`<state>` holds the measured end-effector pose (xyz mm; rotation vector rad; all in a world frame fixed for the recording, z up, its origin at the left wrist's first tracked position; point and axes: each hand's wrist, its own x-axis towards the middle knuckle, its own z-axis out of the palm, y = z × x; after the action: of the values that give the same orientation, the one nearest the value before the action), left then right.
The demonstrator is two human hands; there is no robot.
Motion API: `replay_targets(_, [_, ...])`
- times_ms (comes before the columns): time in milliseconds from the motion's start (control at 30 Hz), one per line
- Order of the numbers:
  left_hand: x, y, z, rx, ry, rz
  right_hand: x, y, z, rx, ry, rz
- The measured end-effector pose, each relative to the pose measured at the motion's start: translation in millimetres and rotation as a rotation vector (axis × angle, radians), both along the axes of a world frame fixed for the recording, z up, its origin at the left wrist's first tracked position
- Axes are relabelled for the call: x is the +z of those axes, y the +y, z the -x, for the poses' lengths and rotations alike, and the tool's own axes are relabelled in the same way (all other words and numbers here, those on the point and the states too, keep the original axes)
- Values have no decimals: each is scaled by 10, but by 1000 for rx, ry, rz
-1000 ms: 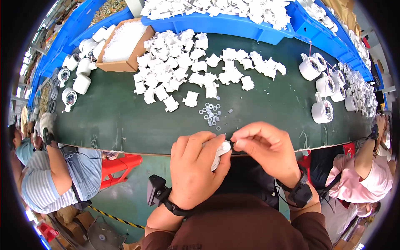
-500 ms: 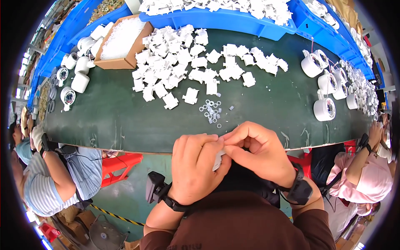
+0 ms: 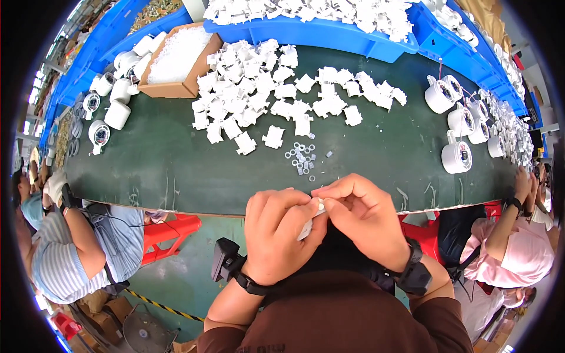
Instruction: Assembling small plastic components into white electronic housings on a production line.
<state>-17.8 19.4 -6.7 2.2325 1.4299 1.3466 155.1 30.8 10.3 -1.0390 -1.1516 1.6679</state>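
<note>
My left hand (image 3: 276,235) is closed around a small white plastic part (image 3: 306,228), held just off the front edge of the table. Most of that part is hidden by my fingers. Against its upper end, the thumb and forefinger of my right hand (image 3: 371,223) are pinched together. A small pale tip (image 3: 321,204) shows between the two hands; whether the right fingers hold a separate piece I cannot make out. Beyond my hands lies a little cluster of small translucent rings (image 3: 303,159) on the green table (image 3: 223,176).
A large heap of white plastic parts (image 3: 241,88) covers the far middle. Behind it stands a blue bin (image 3: 318,36), with a cardboard box (image 3: 170,89) to its left. White round housings (image 3: 456,157) stand at right. People sit at both sides, near red stools (image 3: 168,238).
My right thumb and fingertips have shifted slightly, uncovering a small pale tip at the end of the part. The left hand keeps its hold. The whole view has moved a little.
</note>
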Motion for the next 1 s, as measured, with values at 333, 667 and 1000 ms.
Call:
replay_targets(333, [46, 14, 1076, 417, 502, -6, 225, 167, -812, -354, -1012, -827])
replay_targets(667, [-114, -30, 817, 397, 127, 29, 120, 117, -1522, -583, -1361, -544])
replay_targets(1000, [37, -138, -329, -185, -791, 552, -103, -180, -130, -78, -466, -730])
